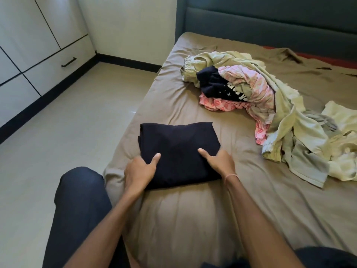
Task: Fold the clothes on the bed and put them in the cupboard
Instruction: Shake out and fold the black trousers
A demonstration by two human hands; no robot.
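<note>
Both sides of the folded navy garment [179, 146] sit pinched in the left grip [139, 169] and right grip [220, 161].

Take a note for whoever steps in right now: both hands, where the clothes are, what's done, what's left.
The left hand grips the left edge of the folded navy garment, thumb on top. The right hand grips its right edge the same way.
The garment lies on the bed, near its front edge.
Done: this one piece is folded.
Left: carry it to the cupboard, whose doors are closed, then fold the heap of unfolded clothes farther up the bed.
</note>
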